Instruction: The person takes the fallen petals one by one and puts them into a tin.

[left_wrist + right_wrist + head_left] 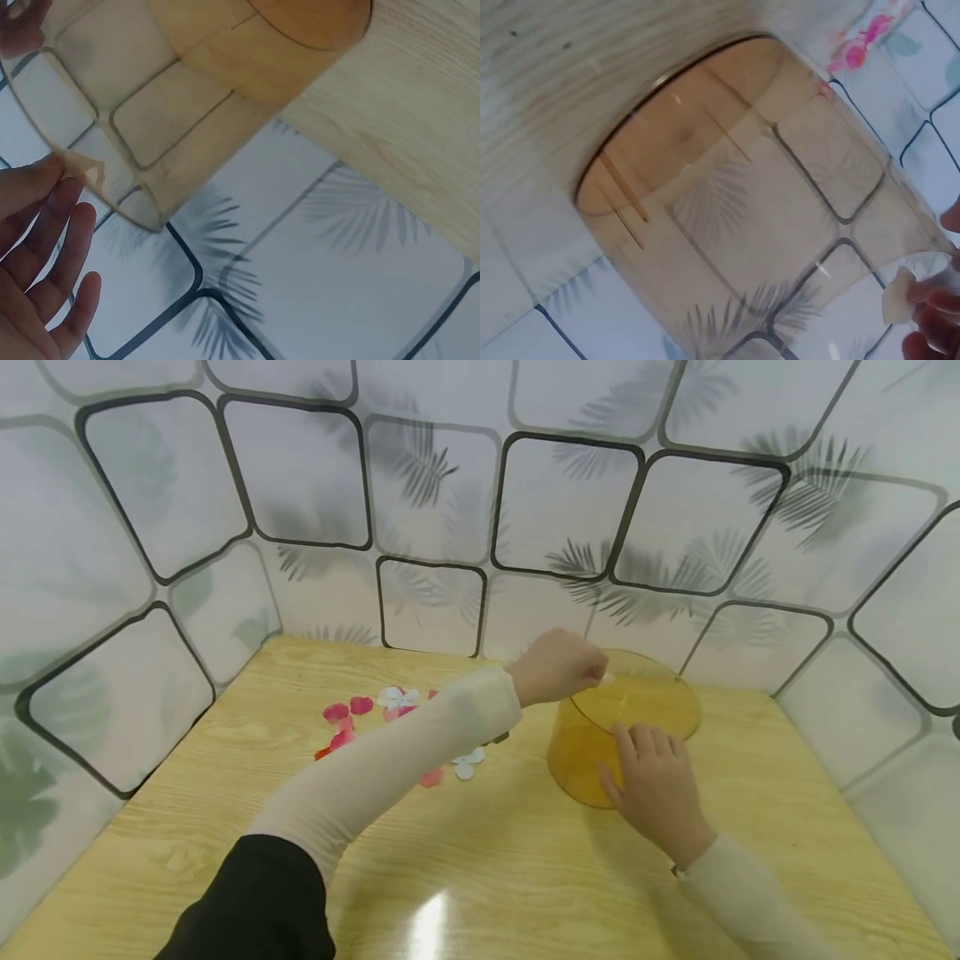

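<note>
Nearest the head camera, a black sleeve [255, 902] over a cream undersleeve is seen leading up to the left hand [558, 666], which is held above the rim of an amber transparent container [592, 752] with a white petal [606, 677] pinched at its fingertips. Right hand [656, 789] is laid against the container's near wall, fingers straight and spread, nothing being gripped. Container is stood on the wooden table [487, 860], right of centre, near the tiled back wall [435, 527]. Loose pink and white petals [375, 706] are scattered on the table to its left, partly hidden by the forearm. From the left wrist, the petal is seen pinched between thumb and forefinger just beside the container's rim, the remaining fingers [71, 262] loosely extended. From the right wrist, the container's base and wall are shown, with a petal visible through the wall.
</note>
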`<state>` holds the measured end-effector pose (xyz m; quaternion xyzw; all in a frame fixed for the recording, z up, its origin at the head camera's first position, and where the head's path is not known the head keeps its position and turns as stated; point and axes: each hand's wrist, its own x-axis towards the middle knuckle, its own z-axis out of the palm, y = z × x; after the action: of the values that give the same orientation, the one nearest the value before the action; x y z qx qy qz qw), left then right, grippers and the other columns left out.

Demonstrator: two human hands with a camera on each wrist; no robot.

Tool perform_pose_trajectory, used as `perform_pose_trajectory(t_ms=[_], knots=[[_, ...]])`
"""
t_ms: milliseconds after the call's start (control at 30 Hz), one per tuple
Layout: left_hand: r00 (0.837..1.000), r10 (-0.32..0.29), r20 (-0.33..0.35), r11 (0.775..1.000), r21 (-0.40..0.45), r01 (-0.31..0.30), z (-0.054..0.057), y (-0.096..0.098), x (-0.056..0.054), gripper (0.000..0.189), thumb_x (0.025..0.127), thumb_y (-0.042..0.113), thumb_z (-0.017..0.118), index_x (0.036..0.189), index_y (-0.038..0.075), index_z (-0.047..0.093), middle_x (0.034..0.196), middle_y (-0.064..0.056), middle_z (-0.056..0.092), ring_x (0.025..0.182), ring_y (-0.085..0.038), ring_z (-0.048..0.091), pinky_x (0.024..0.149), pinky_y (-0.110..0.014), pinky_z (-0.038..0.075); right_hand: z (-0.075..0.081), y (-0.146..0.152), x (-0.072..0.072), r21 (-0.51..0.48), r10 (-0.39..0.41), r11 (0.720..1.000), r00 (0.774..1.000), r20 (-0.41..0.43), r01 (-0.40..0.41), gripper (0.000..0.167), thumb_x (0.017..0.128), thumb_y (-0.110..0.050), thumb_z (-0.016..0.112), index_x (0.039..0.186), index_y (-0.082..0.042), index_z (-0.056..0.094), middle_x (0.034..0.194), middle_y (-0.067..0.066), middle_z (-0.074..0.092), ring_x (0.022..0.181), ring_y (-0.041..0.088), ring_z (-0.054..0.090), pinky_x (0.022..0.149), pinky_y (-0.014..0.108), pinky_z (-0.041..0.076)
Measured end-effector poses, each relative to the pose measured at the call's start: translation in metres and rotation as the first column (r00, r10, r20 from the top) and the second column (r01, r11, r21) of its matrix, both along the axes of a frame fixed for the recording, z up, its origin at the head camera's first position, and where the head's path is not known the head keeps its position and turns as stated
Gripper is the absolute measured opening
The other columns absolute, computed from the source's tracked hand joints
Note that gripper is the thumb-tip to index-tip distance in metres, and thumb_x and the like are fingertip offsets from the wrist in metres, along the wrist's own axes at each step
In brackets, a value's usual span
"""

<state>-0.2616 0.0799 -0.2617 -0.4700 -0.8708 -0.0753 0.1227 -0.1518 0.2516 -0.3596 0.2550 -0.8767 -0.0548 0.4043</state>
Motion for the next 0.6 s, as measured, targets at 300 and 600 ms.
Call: perform_pose_trajectory(t_ms=[300,600], knots=[[1.000,-0.001,0.016,1.000,-0.021,0.002,-0.015,0.019,-0.002,0.014,0.092,0.013,0.055,0.087,0.014,0.068,0.085,0.004,0.070,0.072,-0.008,0.056,0.073,-0.023,0.048,-0.016,-0.007,-0.008,-0.125,0.012,0.992,0.991,-0.133,-0.029,0.046,0.089,-0.036,0.041,0.099,0.006,0.054,0.078,0.017,0.051,0.068,0.033,0.047,0.062,0.042,0.034],[1.000,0.005,0.000,0.999,-0.039,-0.005,-0.019,0.020,-0.002,0.015,0.092,0.015,0.055,0.090,0.015,0.070,0.089,0.005,0.071,0.076,-0.009,0.063,0.073,-0.023,0.050,-0.016,-0.008,-0.009,-0.129,0.002,0.991,0.989,-0.147,-0.021,0.044,0.089,-0.035,0.041,0.095,0.005,0.054,0.075,0.016,0.049,0.066,0.032,0.046,0.061,0.042,0.034]])
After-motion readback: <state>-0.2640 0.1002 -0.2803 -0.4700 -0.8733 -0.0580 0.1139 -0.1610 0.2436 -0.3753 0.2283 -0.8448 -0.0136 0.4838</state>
